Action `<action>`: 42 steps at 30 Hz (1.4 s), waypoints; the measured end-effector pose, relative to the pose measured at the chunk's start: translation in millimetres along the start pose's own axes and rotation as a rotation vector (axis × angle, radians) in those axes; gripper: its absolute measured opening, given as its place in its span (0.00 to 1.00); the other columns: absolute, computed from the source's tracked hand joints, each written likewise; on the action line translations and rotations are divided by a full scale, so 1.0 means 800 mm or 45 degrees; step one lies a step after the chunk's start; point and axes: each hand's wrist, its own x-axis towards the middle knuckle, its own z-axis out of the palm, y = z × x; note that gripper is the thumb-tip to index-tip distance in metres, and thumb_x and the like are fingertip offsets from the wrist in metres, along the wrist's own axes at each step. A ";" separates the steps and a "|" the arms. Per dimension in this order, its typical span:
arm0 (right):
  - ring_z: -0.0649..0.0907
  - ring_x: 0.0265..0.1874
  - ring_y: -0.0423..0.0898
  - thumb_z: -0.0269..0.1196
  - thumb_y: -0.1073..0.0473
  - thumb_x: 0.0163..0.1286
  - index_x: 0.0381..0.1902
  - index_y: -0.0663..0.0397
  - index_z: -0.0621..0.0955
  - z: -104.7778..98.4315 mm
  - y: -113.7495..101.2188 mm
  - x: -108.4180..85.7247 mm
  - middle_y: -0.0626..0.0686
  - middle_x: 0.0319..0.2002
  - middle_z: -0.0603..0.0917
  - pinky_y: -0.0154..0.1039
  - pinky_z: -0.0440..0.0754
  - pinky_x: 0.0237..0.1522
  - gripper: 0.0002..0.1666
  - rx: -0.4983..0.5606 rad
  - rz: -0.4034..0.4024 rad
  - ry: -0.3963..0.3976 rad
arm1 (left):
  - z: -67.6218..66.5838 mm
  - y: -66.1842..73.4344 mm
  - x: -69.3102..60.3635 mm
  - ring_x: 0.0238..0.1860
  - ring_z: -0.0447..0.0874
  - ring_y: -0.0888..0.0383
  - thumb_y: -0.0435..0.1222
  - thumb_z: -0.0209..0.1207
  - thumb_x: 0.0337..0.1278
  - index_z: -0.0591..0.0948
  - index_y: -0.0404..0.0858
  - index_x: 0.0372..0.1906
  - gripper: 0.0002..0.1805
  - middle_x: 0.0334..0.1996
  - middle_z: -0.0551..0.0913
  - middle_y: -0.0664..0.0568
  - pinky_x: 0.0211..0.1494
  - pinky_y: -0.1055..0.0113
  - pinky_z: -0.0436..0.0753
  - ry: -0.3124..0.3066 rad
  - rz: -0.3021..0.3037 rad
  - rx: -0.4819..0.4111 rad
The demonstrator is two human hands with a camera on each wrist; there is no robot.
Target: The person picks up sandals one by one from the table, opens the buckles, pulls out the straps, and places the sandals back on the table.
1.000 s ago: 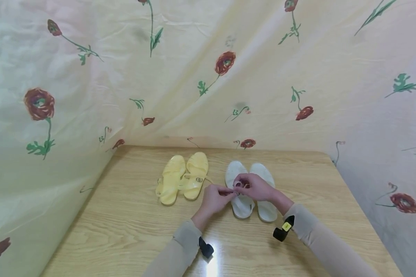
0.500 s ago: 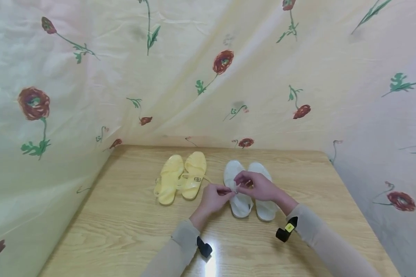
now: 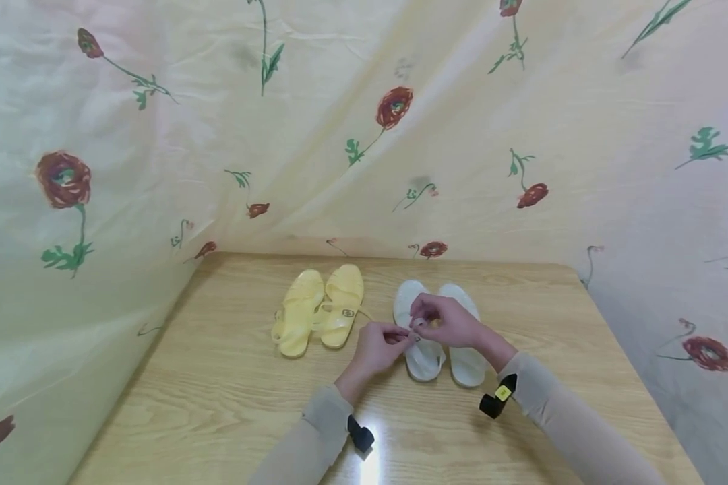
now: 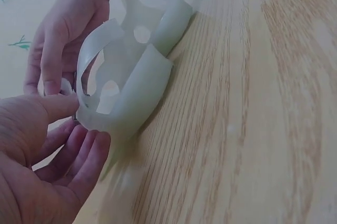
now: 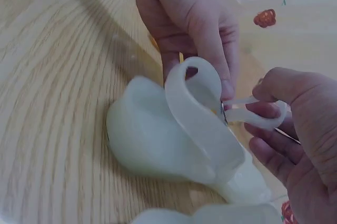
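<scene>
Two whitish sandals stand side by side right of the middle; both hands meet over the left white sandal [image 3: 423, 360]. My left hand [image 3: 377, 350] pinches the sandal's ankle strap beside its small metal buckle [image 5: 224, 113]. The right hand [image 3: 449, 325] holds the looped strap end [image 5: 271, 120] on the other side of the buckle, thumb and fingers round it. In the left wrist view the left hand [image 4: 47, 155] is at the strap's edge, with the right hand [image 4: 73, 29] behind it. The other white sandal [image 3: 466, 367] lies flat under the right wrist.
A pair of yellow sandals [image 3: 303, 303] lies on the wooden table [image 3: 218, 377] left of the hands, one with its strap sticking out to the right. Flower-patterned cloth [image 3: 315, 135] hangs behind the table and on both sides.
Both hands stay at the buckle. The right hand and its fingers have shifted slightly, and the strap loop at its fingertips has changed shape a little. The yellow sandals have not moved.
</scene>
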 end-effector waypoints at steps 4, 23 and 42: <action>0.86 0.40 0.37 0.68 0.69 0.68 0.44 0.52 0.90 -0.004 0.006 -0.007 0.46 0.40 0.92 0.41 0.89 0.46 0.11 -0.107 -0.038 0.001 | 0.000 0.001 0.000 0.28 0.84 0.70 0.39 0.73 0.63 0.93 0.37 0.39 0.08 0.31 0.93 0.51 0.35 0.78 0.84 0.000 0.014 0.038; 0.87 0.37 0.34 0.73 0.64 0.69 0.40 0.48 0.90 -0.004 0.008 -0.012 0.44 0.37 0.92 0.35 0.89 0.45 0.05 -0.100 -0.015 0.035 | 0.004 0.000 0.000 0.27 0.84 0.71 0.37 0.74 0.61 0.93 0.36 0.38 0.07 0.30 0.93 0.49 0.34 0.78 0.84 0.032 0.090 0.057; 0.89 0.41 0.38 0.72 0.65 0.70 0.38 0.43 0.91 0.004 0.009 -0.008 0.43 0.39 0.93 0.35 0.88 0.49 0.09 -0.053 0.013 -0.029 | 0.000 -0.003 -0.001 0.26 0.83 0.73 0.40 0.75 0.61 0.94 0.39 0.37 0.08 0.31 0.94 0.50 0.33 0.78 0.84 0.033 0.052 0.076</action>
